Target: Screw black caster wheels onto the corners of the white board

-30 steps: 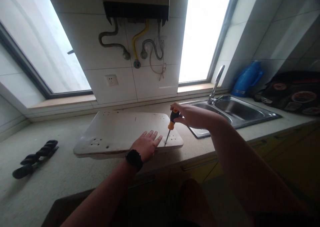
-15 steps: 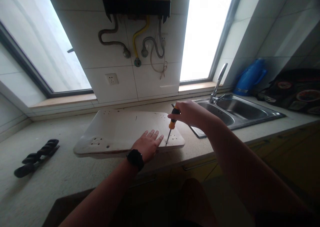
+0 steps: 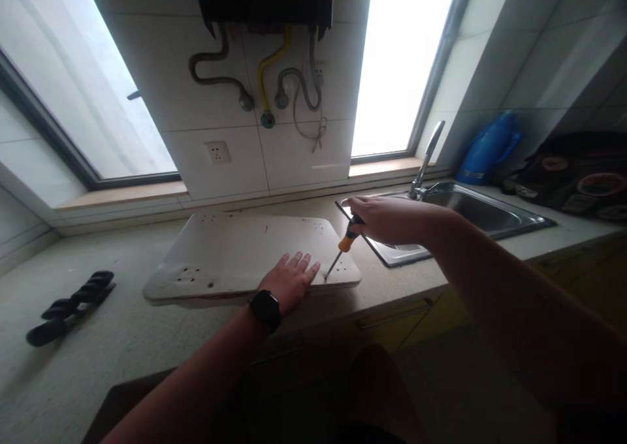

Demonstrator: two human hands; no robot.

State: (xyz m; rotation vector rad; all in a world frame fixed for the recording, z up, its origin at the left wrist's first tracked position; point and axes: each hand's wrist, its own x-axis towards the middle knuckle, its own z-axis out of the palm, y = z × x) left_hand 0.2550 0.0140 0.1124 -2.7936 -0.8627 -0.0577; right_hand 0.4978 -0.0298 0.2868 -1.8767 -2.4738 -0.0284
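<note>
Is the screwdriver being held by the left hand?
No, the right hand grips the screwdriver, while the left hand lies on the white panel.

Two windows [image 3: 404,65] glare white above a dim, shadowed foreground.

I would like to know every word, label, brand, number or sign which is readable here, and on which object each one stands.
There is no text that can be read.
Dark bag-like item: round and squarish patches, too blurred to read.
Blue jug: small pale marks near its base, too small to read.
Watch: dark face, nothing readable.
Screwdriver: no lettering can be made out.
</note>
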